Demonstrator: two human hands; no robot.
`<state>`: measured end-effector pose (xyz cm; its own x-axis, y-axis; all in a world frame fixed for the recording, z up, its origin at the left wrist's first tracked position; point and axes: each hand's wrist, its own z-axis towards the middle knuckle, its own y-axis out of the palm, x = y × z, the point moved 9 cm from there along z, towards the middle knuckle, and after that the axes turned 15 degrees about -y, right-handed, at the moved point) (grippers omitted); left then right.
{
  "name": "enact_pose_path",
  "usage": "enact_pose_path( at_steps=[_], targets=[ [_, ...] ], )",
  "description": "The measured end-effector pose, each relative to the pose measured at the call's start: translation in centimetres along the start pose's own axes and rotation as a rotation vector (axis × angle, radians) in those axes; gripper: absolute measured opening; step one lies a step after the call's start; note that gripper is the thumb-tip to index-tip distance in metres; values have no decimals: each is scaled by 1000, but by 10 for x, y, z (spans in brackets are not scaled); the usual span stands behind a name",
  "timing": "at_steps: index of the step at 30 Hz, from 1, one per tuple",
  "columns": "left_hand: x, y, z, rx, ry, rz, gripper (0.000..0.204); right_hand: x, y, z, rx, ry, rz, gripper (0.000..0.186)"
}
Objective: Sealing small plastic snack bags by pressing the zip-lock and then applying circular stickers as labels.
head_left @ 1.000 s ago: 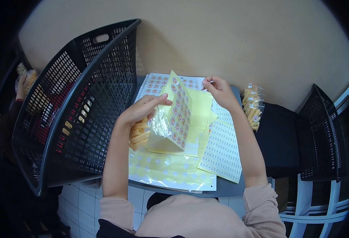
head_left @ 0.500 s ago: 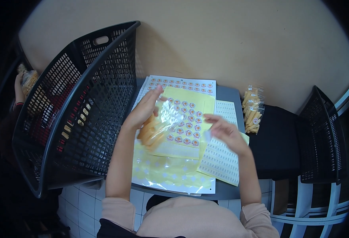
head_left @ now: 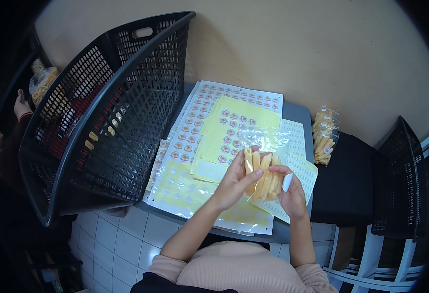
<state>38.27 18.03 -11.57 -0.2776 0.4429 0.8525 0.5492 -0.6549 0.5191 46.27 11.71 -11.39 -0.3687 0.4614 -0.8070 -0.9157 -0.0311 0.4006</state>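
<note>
A clear plastic bag of pale yellow snack sticks (head_left: 265, 177) is held over the right part of the table. My left hand (head_left: 230, 189) grips it from the left side, thumb across its front. From the right, my right hand (head_left: 295, 198) closes on the bag's edge, its fingers bent. A small white sticker (head_left: 287, 182) clings to a finger of that hand. Beneath lie yellow sheets of round stickers (head_left: 213, 141), partly hidden by the bag, on top of larger white sheets of round stickers (head_left: 187, 128).
A tall black perforated basket (head_left: 148, 97) stands at the left, another black basket (head_left: 400, 180) at the far right. Sheets of small labels (head_left: 295, 134) lie at the table's right. Several filled snack bags (head_left: 324, 141) rest on a black surface (head_left: 348, 180). Another person's hand (head_left: 20, 105) shows far left.
The snack bag has moved right, now upright between both hands. My right hand, earlier apart from it with the white sticker, now touches it. The whole view has shifted a little.
</note>
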Motion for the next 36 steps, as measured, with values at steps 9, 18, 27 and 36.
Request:
enact_pose_path(
  at_steps=[9, 18, 27, 36],
  targets=[
    [0, -19, -27, 182, 59, -37, 41, -40, -2, 2, 258, -374, -822, 16],
    [25, -9, -47, 257, 241, 179, 40, -87, 88, -13, -25, -1060, -1622, 17],
    [46, -22, -63, 407, 420, 127, 38, -96, 99, 1, -158, -1041, -1562, 14],
    [56, -2, -95, 695, 962, 822, 40, -43, 52, 16, 307, -311, -399, 11]
  ],
)
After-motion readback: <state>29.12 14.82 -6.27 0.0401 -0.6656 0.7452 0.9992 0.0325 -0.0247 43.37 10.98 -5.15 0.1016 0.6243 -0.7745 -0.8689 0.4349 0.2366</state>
